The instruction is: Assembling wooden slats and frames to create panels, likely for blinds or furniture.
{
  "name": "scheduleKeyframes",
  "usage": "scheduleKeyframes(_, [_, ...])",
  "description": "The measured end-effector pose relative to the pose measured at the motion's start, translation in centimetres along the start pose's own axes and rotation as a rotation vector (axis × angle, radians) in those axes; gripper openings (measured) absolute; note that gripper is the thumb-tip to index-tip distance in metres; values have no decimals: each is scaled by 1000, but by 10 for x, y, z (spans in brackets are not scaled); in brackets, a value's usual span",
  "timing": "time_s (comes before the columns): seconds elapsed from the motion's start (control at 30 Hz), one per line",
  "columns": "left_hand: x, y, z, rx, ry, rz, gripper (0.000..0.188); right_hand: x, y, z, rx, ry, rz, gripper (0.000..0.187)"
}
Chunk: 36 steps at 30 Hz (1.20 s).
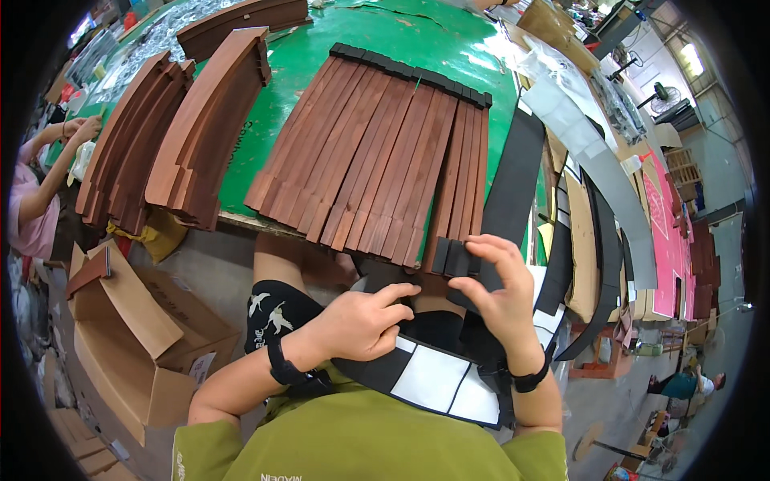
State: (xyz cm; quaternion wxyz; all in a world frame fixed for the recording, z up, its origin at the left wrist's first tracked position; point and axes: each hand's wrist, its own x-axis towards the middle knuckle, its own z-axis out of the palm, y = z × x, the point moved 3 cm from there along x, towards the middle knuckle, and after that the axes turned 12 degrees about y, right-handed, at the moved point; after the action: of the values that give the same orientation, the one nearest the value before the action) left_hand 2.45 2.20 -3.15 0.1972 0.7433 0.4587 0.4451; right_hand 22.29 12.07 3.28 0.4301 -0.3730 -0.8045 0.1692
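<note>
Reddish-brown wooden slats (377, 152) lie side by side on the green tabletop, their far ends covered by a row of black foam pads (417, 78). At the near right end of the slats, more black foam pads (457, 259) cover the ends. My right hand (509, 284) has its thumb and fingertips around those pads, closed on the edge of one. My left hand (361, 321) is to the left, below the near slat ends, its fingers curled together; whatever they may hold is hidden. Across my lap lies a black foam strip with white backing squares (433, 381).
Curved wooden pieces (200, 128) stand at the table's left. Long black foam strips (513, 176) and a grey strip (601, 168) lie along the right. An open cardboard box (132, 345) sits on the floor at left. Another person's hands (80, 128) work at far left.
</note>
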Motion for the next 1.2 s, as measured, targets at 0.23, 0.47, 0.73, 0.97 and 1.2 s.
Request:
scheduleKeyframes(0.23, [-15, -15, -1, 38, 113, -139, 20, 1, -7, 37, -72, -9, -137, 57])
scheduleKeyframes(0.47, [-13, -18, 4, 50, 102, -96, 20, 1, 0, 47, -151, -2, -173, 54])
scheduleKeyframes(0.73, [-12, -23, 3, 21, 82, -89, 16, 1, 3, 52, -160, -8, -179, 48])
scheduleKeyframes(0.97, [-13, -23, 2, 1, 59, -102, 19, 0, 5, 52, -148, -6, -180, 46])
scheduleKeyframes(1.2, [-16, -27, 5, -5, 80, -82, 17, 0, 5, 53, -160, -16, -177, 43])
